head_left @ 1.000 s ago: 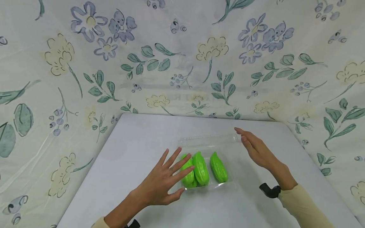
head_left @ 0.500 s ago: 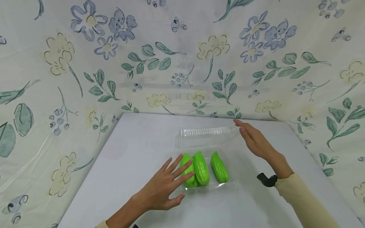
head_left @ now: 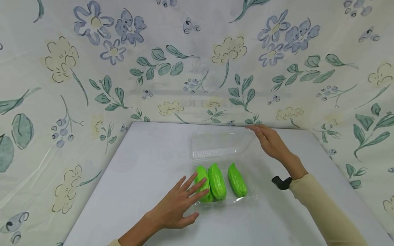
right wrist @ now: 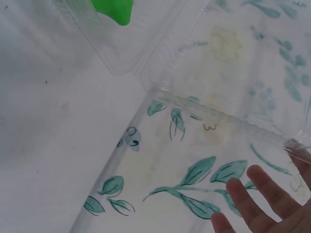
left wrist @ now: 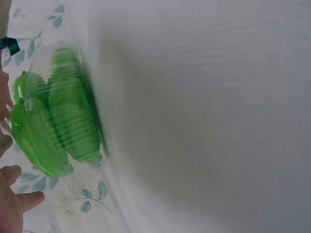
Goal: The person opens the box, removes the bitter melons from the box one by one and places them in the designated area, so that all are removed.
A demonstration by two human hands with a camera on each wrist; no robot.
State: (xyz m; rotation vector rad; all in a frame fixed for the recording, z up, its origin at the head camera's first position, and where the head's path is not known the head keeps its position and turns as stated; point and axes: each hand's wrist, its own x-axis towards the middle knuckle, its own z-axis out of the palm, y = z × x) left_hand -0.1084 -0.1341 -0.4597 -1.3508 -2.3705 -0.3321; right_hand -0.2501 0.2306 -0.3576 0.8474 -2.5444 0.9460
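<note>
A clear plastic clamshell box (head_left: pixel 250 188) sits on the white table with its lid (head_left: pixel 220 141) folded back toward the far side. Several bright green, bumpy, gourd-like vegetables lie inside, one (head_left: pixel 237 181) apart at the right and another (head_left: pixel 217 182) in the middle. My left hand (head_left: pixel 176 205) is spread beside the box's left side, its fingertips overlapping the leftmost green piece (head_left: pixel 201 177). At the lid's far right corner, my right hand (head_left: pixel 272 143) has straight fingers touching the edge. In the right wrist view, a fingertip shows at the lid's rim (right wrist: pixel 228 116).
The white tabletop (head_left: pixel 147 153) runs around the box on all sides. Behind it stands a flower-printed cloth backdrop (head_left: pixel 197 68), which also covers both sides. A black wrist device (head_left: pixel 281 182) is strapped near the right sleeve (head_left: pixel 323 208).
The lid has swung back from raised to lying nearly flat behind the box. My right hand has moved away and slightly left with it; the left hand has shifted slightly toward me.
</note>
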